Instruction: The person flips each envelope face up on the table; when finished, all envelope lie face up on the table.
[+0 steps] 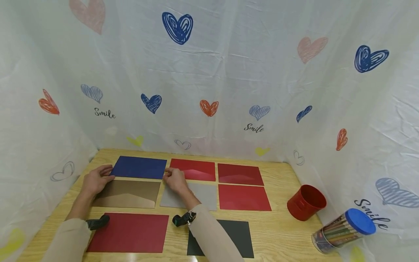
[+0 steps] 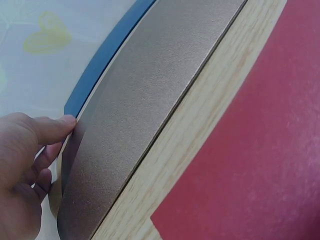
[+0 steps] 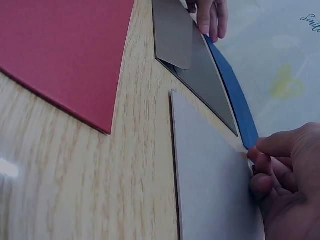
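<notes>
A blue envelope (image 1: 139, 167) lies flat at the back left of the wooden table (image 1: 281, 174). My left hand (image 1: 104, 174) pinches its near left corner, the fingertips (image 2: 67, 122) against the blue edge (image 2: 100, 60). My right hand (image 1: 170, 175) pinches the near right corner (image 3: 247, 135), fingers (image 3: 270, 147) curled. Just in front of the blue envelope lie a gold-brown envelope (image 1: 128, 193) and a grey one (image 1: 204, 196), which my right hand and wrist partly cover.
Red envelopes (image 1: 194, 169) (image 1: 240, 174) (image 1: 243, 197) lie in rows to the right, and a larger red one (image 1: 131, 232) and a black one (image 1: 235, 236) lie near the front. A red bucket (image 1: 306, 202) and a blue-lidded pencil jar (image 1: 343, 231) stand at the right. A heart-printed sheet (image 1: 229, 72) surrounds the table.
</notes>
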`<action>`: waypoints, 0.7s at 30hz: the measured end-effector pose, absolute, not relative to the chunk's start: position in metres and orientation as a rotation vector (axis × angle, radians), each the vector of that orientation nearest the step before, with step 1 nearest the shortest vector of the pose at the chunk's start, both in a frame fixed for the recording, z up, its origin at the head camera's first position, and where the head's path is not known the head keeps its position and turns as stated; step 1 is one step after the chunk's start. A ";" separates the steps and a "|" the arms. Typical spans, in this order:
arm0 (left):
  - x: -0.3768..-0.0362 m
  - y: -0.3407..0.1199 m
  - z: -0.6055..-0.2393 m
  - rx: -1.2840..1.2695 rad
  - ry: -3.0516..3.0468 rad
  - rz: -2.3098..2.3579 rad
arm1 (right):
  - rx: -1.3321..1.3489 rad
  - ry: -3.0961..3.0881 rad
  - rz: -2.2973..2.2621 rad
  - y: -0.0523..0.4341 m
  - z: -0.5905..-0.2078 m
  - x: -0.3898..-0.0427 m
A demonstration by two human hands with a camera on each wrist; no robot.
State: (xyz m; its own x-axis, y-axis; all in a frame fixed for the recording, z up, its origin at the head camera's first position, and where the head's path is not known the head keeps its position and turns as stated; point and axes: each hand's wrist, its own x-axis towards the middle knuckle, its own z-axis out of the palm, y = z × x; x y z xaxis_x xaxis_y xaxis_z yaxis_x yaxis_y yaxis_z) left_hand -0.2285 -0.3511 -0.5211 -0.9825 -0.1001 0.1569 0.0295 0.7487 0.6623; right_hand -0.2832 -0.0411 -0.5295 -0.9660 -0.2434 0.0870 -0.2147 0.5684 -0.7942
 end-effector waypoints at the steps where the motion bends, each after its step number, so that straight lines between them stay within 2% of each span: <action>1: -0.228 -0.351 -0.521 0.054 -2.764 -1.051 | -0.403 2.749 -1.391 -0.041 -0.529 -0.283; 13: -0.221 -0.353 -0.519 0.019 -2.726 -1.059 | -0.461 2.708 -1.419 -0.036 -0.527 -0.281; 21: -0.207 -0.353 -0.504 -0.054 -2.672 -1.152 | -0.538 2.632 -1.461 -0.014 -0.511 -0.274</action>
State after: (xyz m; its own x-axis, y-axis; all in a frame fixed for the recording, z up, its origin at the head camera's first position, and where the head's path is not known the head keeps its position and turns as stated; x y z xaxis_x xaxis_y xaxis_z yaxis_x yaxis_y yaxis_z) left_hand -0.2073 -0.3525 -0.5041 -0.9727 -0.0572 0.2251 0.1244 0.6901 0.7130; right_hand -0.2740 -0.0144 -0.5108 -0.9347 -0.3424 0.0957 -0.2623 0.4826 -0.8356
